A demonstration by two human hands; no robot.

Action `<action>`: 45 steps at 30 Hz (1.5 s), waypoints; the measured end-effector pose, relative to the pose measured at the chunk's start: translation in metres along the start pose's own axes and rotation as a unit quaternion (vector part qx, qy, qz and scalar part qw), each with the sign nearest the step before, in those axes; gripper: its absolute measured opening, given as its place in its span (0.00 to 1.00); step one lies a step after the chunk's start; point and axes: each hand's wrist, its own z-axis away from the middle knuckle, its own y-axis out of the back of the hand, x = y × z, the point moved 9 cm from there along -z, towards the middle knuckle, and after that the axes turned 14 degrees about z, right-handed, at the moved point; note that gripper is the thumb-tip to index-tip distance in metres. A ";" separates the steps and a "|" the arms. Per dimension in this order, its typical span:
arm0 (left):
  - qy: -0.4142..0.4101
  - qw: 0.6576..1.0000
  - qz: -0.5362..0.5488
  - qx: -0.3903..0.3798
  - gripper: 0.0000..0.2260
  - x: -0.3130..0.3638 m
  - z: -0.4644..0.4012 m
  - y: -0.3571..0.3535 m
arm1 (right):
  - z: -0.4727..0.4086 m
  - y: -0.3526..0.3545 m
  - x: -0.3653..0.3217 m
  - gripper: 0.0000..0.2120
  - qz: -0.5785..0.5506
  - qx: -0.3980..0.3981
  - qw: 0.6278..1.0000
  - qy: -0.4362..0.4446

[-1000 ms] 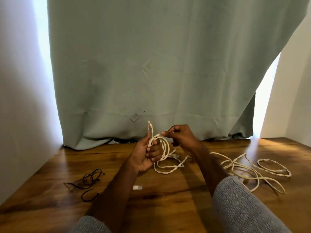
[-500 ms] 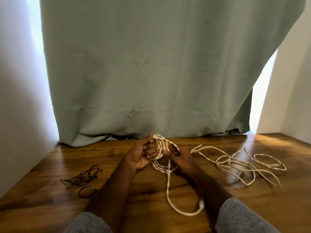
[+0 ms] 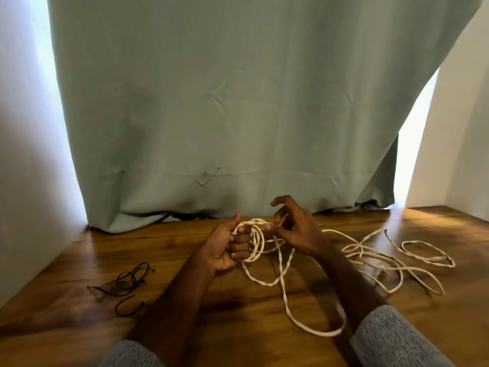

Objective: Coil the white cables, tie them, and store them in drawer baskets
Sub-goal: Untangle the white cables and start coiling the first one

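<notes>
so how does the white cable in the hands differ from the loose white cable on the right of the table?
The held cable is wound in tight loops round the left hand; the loose cable sprawls in wide, uneven loops. The held cable is gripped and partly lifted, with a tail trailing toward the person, while the loose cable lies flat on the table, untouched. The right hand pinches only the held cable. Both look white and twisted.

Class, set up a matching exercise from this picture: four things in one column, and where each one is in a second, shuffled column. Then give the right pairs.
Things:
1. coiled cable
2. loose cable
3. dark ties
4. curtain

Places:
A. hanging behind the table
B. on the table, left of the arms
C. gripped in the left hand
D. on the table, right of the arms

Pairs: 1-C, 2-D, 3-B, 4-A
</notes>
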 end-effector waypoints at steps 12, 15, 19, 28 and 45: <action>0.057 0.988 -0.124 -0.066 0.19 -0.010 0.019 -0.019 | 0.003 -0.031 -0.038 0.10 -0.045 -0.104 0.993 -0.017; 0.027 0.987 -0.159 -0.024 0.17 -0.008 0.015 -0.017 | 0.006 -0.036 -0.028 0.09 -0.122 -0.111 0.983 -0.076; -0.050 0.984 -0.171 0.028 0.17 0.002 0.011 -0.015 | 0.004 -0.032 -0.033 0.08 -0.114 -0.094 0.989 -0.020; -0.070 0.994 -0.072 -0.034 0.21 0.007 0.008 -0.029 | 0.009 -0.048 -0.022 0.14 -0.303 -0.067 0.943 -0.121; -0.120 0.992 -0.022 -0.026 0.23 0.009 0.007 -0.036 | -0.004 -0.054 -0.012 0.18 -0.362 0.029 0.922 -0.137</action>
